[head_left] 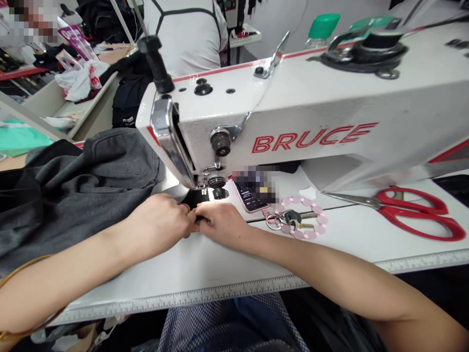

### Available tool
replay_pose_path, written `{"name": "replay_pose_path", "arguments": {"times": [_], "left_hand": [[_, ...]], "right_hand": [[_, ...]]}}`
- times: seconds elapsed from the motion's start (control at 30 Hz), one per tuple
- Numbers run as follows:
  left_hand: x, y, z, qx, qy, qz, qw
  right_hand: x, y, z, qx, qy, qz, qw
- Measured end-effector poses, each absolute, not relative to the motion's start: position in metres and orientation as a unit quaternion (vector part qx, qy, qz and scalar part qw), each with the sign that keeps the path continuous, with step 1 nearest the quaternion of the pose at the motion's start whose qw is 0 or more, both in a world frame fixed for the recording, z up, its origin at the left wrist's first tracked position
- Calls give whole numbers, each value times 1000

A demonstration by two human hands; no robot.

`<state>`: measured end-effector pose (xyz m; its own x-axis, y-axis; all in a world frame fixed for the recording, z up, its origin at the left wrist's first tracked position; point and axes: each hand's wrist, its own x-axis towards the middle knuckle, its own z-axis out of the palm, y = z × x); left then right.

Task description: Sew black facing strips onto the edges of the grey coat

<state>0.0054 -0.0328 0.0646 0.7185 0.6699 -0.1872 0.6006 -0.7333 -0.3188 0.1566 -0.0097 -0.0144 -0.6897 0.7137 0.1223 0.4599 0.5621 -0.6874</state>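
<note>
The black cloth piece (197, 199) sits under the presser foot (217, 184), looks hardly sewn yet, and your left hand (158, 224) and right hand (224, 224) both pinch its near edge.

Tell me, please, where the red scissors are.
Head view, right side: the red scissors lie on the table in front of the sewing machine, right of the key ring.

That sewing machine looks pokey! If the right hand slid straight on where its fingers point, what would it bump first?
Probably the left hand, whose fingertips the right hand almost touches. The black cloth at the sewing machine lies just beyond; depth is unclear.
</note>
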Motion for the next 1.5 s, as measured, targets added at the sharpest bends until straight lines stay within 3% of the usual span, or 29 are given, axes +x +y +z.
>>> {"name": "replay_pose_path", "arguments": {"times": [0.37,0.63,0.9,1.17,1.5], "left_hand": [[-1,-33,57,-933,-335,122,53],[-4,-11,70,-929,-334,161,-20],[6,-33,57,-915,-370,146,65],[-9,-20,59,-929,-341,138,31],[-22,-15,64,-927,-336,120,115]], "right_hand": [[159,-14,-19,-318,-893,239,212],[160,-28,-20,-307,-894,254,206],[160,-21,-21,-325,-899,236,176],[160,-19,-19,-305,-903,249,170],[159,-1,-19,-332,-895,238,181]]}}
